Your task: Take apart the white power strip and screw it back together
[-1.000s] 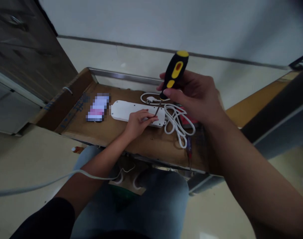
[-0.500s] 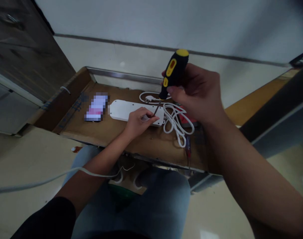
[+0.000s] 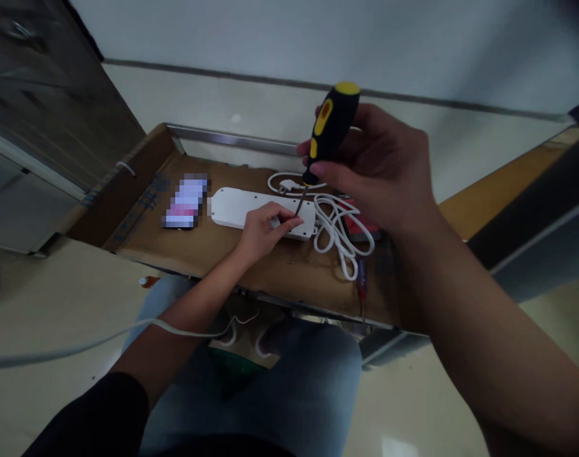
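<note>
My right hand (image 3: 382,165) grips a black and yellow screwdriver (image 3: 336,120) by its handle, with the shaft slanting down to the left. Below it, a white power strip (image 3: 235,206) lies with its screw-holed side up on the cardboard. My left hand (image 3: 269,227) rests over the strip's right half, thumb and forefinger pinched at the screwdriver's tip. Whatever lies between those fingertips is too small to make out. The strip's white cord (image 3: 339,231) is looped at its right end, and its plug (image 3: 287,185) sits behind the strip.
A phone (image 3: 187,202) lies left on the cardboard tray (image 3: 175,244). Under the cord is a red and black object (image 3: 360,222). A second screwdriver (image 3: 362,279) lies near the front right edge. A tiny piece (image 3: 290,262) lies before the strip. A white cable (image 3: 103,339) crosses my left forearm.
My right hand has risen slightly with the screwdriver, whose handle has turned a little. The left hand keeps its pinch at the tip. The view has shifted slightly.
</note>
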Available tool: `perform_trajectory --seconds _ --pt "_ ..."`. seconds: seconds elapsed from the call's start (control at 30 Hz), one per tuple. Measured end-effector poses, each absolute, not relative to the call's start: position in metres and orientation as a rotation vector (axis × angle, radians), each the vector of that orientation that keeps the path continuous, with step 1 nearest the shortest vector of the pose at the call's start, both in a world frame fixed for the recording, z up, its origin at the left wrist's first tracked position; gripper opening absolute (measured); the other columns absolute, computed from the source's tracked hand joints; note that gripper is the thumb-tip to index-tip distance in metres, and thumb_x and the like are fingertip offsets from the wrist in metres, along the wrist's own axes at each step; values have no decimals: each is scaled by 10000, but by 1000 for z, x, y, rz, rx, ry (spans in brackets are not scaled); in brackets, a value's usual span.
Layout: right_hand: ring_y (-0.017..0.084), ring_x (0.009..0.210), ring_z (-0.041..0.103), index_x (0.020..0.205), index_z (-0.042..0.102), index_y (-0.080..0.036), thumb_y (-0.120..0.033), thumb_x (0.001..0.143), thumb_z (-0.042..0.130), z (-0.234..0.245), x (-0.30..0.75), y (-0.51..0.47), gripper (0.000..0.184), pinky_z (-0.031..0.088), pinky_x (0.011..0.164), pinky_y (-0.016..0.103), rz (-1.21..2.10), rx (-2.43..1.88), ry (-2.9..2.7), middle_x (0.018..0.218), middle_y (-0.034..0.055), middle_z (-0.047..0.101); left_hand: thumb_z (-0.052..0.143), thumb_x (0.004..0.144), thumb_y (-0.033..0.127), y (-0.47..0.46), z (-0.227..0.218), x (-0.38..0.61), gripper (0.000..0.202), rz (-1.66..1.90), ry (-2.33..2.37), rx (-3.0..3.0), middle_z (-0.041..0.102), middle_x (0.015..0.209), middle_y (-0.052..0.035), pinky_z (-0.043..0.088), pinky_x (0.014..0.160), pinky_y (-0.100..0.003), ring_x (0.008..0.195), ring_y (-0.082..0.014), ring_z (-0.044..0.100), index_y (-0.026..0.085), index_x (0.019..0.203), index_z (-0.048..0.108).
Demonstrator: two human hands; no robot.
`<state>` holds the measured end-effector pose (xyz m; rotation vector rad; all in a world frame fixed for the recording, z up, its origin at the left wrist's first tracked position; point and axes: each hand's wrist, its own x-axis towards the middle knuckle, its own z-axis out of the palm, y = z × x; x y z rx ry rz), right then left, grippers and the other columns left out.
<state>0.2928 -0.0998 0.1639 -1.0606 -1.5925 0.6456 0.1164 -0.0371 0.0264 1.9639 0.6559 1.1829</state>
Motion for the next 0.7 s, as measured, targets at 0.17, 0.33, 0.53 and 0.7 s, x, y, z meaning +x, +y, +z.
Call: perform_trajectory --seconds 0.17,0.33,0.53,0.7 --pt "123 960 671 1258 580 -239 -435 783 866 159 289 -100 588 606 862 309 531 -1060 -1659 1086 32 682 875 846 404 -37 27 118 315 1225 680 1886 677 705 21 498 666 -258 658 -103 578 179 753 676" --pt "48 736 558 1033 652 -177 -461 851 809 152 292 -96 372 504 705 248 333 -1174 -1729 828 -14 613 885 832 324 -36 27 120 323 1253 675 1886 620 673 44 465 640 -241 634 -86 537 183 729 614" --pt "62 771 567 967 573 -176 -547 774 858 152 290 -95 506 523 697 275 299 -1219 -1715 893 -3 616 882 830 314 -38 27 121 331 1208 699 1905 606 679 39 458 654 -257 647 -97 526 191 726 592" --pt "70 754 569 937 600 -182 -412 843 818 149 294 -91 331 514 692 286 306 -1226 -1729 880 9 647 760 918 343 -37 42 113 184 1068 625 1942 739 866 -27 502 787 -272 808 -122 638 173 872 707"
